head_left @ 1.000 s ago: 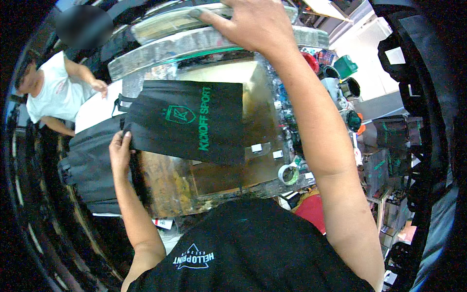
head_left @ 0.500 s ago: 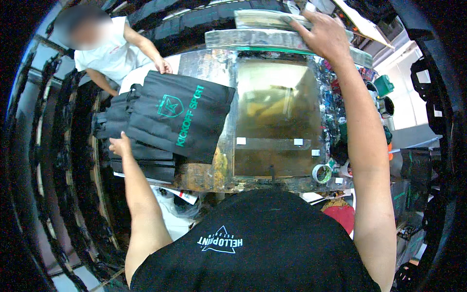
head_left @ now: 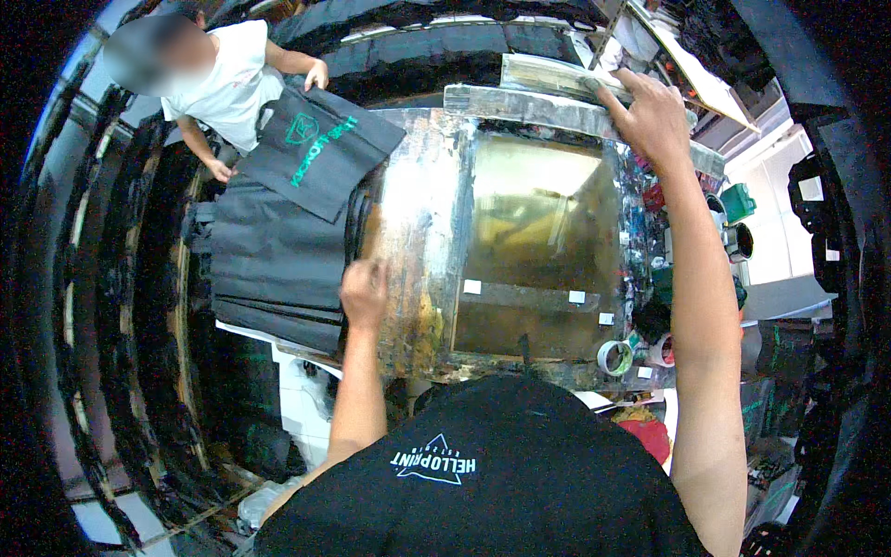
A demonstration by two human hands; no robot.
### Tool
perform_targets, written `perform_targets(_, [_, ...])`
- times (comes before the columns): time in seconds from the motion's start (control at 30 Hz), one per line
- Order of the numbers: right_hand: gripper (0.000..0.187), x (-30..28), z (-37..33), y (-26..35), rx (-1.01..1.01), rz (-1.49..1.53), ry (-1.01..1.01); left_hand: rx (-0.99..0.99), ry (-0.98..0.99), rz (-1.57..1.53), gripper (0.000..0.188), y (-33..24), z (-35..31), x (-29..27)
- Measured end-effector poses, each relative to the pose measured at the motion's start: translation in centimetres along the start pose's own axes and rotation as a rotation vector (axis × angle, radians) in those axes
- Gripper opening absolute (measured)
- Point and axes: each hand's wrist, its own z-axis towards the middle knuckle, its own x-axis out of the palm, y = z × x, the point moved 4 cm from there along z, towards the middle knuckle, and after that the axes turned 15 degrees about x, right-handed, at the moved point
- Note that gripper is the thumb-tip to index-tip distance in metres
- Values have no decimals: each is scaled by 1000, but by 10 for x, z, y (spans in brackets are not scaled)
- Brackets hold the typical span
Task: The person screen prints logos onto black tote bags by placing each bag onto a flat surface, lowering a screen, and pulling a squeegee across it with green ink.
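A person leans over a paint-stained screen-printing table [head_left: 408, 232], seen from above. The right hand [head_left: 654, 116] reaches to the far edge and lies flat, fingers spread, on the raised frame [head_left: 538, 97], pressing on it without closing round anything. The left hand [head_left: 365, 290] rests loosely curled on the table's left margin, holding nothing as far as can be seen, just beside a stack of black bags [head_left: 269, 255]. One bag [head_left: 316, 158] with a green print lies on top at the far left, where a co-worker's hand [head_left: 317, 74] touches its far edge. The frame looks stiff, wide and fairly heavy, best gripped along its long bar, which may be slick with ink. The bags look light, soft and floppy; a corner or hem would give the best hold. Tape rolls [head_left: 614, 356] sit near the right corner.
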Motion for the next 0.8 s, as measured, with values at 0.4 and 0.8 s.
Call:
perform_targets(0.4, [59,-2,2,1,36,23,19,-442,557,546,60,104,-19,29])
perform_targets(0.8, [49,-2,-2,-6,37,16,-15,-159,748,474,41,98,-12,24])
